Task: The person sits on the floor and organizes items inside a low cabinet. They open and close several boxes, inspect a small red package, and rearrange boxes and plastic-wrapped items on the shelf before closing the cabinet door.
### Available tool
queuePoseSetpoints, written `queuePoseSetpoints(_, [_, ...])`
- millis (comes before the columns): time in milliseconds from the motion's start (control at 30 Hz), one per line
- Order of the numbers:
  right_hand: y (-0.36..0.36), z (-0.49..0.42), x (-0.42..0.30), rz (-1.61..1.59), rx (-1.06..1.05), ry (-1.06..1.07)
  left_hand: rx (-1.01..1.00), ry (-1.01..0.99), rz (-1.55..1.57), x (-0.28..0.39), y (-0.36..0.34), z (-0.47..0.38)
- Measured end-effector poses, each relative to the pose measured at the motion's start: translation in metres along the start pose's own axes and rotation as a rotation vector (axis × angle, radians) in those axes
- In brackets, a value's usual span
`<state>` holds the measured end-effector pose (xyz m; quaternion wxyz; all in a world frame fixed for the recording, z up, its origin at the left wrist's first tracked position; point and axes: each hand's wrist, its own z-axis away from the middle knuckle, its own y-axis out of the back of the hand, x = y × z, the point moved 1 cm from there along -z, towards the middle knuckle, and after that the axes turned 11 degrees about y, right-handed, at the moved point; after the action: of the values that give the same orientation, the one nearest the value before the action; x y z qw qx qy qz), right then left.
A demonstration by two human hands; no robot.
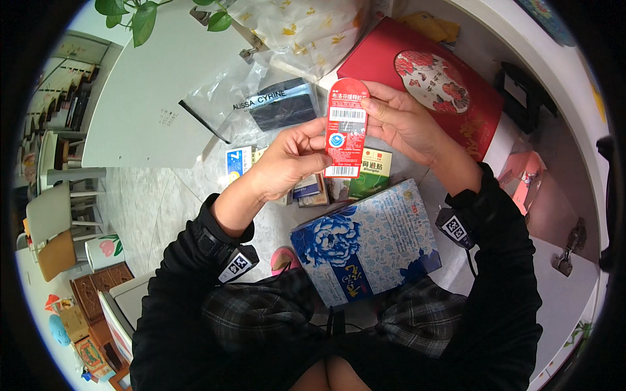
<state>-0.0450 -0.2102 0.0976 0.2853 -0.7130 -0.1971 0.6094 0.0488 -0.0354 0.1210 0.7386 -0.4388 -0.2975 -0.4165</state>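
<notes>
A red medicine pack [346, 128] with a rounded top hangs upright between my hands, its printed face with two barcodes towards me. My left hand [293, 161] pinches its lower left edge between thumb and fingers. On the upper right edge, my right hand [398, 115] grips it the same way. Below the pack, partly hidden by it and my left hand, small medicine boxes lie on the floor: a green and cream box [374, 171], a blue and white box [239, 161] and several others. Across my lap rests a blue and white box [367, 242] with a peony print.
Ahead lies a clear plastic bag [230, 93] with a dark folded item. Behind it stands a yellow-patterned bag [298, 29]. A large red gift box [420, 83] fills the cabinet opening at right. White cabinet doors [146, 107] stand open on both sides.
</notes>
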Motion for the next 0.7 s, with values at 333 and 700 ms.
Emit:
queuePoseSetpoints(333, [0.0003, 0.0005, -0.0026, 0.022, -0.008, -0.002, 0.006, 0.0, -0.043, 0.0028, -0.0025, -0.0005])
queuePoseSetpoints(700, [0.001, 0.0005, -0.0023, 0.018, 0.004, -0.007, 0.008, 0.007, -0.029, 0.0025, -0.0026, -0.0021])
